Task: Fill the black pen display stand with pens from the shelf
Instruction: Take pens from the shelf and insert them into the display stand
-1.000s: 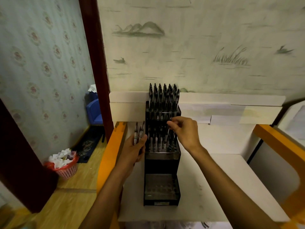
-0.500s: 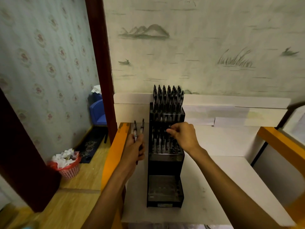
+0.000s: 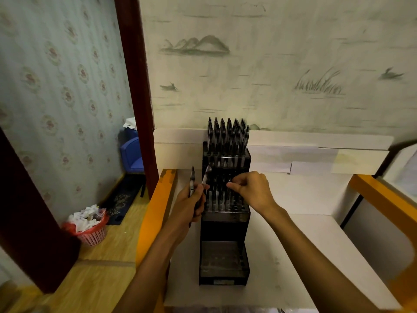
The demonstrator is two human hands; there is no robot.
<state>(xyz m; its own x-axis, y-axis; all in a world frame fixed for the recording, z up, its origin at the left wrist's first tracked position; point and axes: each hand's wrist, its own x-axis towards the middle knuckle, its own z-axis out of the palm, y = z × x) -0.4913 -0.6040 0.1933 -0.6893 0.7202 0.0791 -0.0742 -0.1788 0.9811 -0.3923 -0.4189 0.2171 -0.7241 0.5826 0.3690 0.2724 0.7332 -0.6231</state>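
White shelf (image 3: 304, 233) against a painted wall carries the black pen stand (image 3: 224, 224), its top tier full of pens. Left hand (image 3: 188, 207) beside the stand grips two pens (image 3: 198, 179) upright. Right hand (image 3: 252, 190) hovers over the middle tier, fingers (image 3: 232, 185) pinched together; what they hold is unclear.

One black pen display stand (image 3: 224, 231) stood on the white shelf (image 3: 311, 240), with three stepped tiers. Two hands were in view: the left hand (image 3: 188, 207) held two pens (image 3: 198, 180), and the right hand (image 3: 252, 190) reached over the middle tier. The top tier was packed with dark pens (image 3: 228, 136), too crowded to count exactly. One red waste basket (image 3: 91, 231) and one blue chair (image 3: 133, 154) showed.
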